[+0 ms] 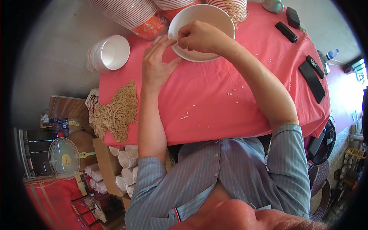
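A large white paper bucket (226, 23) stands at the far middle of the pink-covered table. My left hand (157, 61) is at its left rim, thumb spread apart from the forefinger, with the fingertips touching or very near the edge. Over that same side of the bucket, my right hand (197, 36) is closed in a pinch, its fingertips close to my left forefinger. Whatever it pinches is too small or hidden to make out. A bundle of thin tan strings (118, 111) lies at the table's left edge.
Nested white buckets (115, 51) lie at the far left, beside tall wrapped stacks (128, 13). Small beads (186, 115) are scattered on the pink cloth (207, 84). A phone (312, 82) and a black device (286, 32) lie at right. A carton of white cups (107, 165) stands below left.
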The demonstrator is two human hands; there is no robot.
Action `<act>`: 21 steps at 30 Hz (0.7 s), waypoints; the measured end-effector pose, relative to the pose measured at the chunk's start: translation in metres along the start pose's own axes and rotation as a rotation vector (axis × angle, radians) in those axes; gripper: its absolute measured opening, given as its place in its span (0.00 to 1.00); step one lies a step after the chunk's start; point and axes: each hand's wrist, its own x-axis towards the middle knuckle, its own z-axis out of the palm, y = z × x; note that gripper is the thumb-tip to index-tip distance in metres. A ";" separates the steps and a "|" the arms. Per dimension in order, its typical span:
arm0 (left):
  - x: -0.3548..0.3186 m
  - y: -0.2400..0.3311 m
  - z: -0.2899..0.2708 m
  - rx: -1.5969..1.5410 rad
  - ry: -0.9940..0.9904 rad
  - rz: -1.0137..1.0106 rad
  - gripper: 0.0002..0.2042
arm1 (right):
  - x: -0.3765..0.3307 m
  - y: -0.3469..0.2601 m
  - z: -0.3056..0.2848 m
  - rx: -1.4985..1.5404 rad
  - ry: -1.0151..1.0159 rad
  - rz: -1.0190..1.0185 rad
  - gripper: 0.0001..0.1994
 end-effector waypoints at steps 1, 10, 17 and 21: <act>0.000 0.001 0.000 -0.001 -0.001 0.004 0.30 | -0.001 -0.001 0.000 -0.004 0.001 0.013 0.12; 0.001 0.006 -0.005 -0.226 -0.078 -0.185 0.39 | 0.002 0.001 -0.001 0.012 -0.048 0.030 0.11; -0.001 0.000 -0.002 -0.251 -0.071 -0.243 0.34 | 0.000 0.000 0.000 0.021 -0.040 0.006 0.11; -0.002 -0.002 -0.003 -0.178 -0.104 -0.252 0.25 | 0.000 -0.004 -0.001 0.005 -0.043 0.026 0.11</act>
